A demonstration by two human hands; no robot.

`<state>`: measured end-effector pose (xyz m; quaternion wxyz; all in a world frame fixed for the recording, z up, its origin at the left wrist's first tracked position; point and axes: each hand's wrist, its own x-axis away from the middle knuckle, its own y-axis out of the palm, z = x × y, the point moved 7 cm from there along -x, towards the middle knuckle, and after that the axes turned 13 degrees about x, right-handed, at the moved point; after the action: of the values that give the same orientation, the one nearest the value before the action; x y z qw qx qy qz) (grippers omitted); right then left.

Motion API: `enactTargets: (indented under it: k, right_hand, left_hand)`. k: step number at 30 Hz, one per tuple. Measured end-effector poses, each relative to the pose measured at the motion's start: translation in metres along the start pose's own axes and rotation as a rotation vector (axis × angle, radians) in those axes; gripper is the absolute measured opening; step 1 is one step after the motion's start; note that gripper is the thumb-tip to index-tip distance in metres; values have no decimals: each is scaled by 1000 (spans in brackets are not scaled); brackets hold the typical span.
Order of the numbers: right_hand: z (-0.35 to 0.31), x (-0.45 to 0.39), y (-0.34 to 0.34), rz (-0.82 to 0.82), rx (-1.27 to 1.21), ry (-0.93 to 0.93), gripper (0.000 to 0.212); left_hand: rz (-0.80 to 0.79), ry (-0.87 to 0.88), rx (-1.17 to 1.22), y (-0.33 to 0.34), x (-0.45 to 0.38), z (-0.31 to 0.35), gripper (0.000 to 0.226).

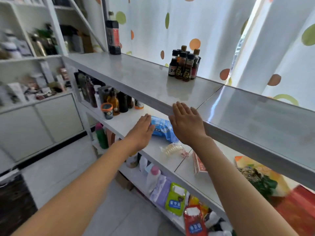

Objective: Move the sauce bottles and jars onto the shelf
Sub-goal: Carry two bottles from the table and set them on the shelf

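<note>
Several small dark sauce bottles [185, 64] stand clustered at the back of the grey top shelf [136, 77]. A tall dark bottle [113, 36] stands at that shelf's far left end. On the middle shelf [126, 123] below, more bottles [117, 101] and a jar with an orange lid [107, 110] are grouped at the left. My left hand [141, 132] hovers flat, fingers straight, over the middle shelf beside a blue bag [162, 128]. My right hand [186, 123] is flat and empty in front of the top shelf's front edge.
A yellow hair clip [172, 149], a red box [198, 166] and snack bags [255, 176] lie on the middle shelf. Packets and bottles [170, 193] fill the bottom shelf. White cabinets [37, 120] stand at left. A dotted curtain [170, 23] hangs behind.
</note>
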<state>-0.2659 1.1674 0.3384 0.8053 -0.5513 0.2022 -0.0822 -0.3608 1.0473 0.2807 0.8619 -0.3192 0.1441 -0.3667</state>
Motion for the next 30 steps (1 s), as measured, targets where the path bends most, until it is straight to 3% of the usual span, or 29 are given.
enactTargets:
  k: [6,11,22,30]
  right_hand:
    - [-55,69,-2,-183,-342,-109,61]
    - [-157,120,-28,-117,-318,-302,61]
    - [-474,246,-154,-40,-388,-743,61]
    - [-688,380,-216,-38,-470,-1021,57]
  left_hand:
    - [96,-53,-11,7,92,-26,56]
    - [278,-28,-82,-39,176,-44,56]
    - [737,-314,-59,-193,476,-204,56]
    - [942,-597,-55,-226,712,-295,54]
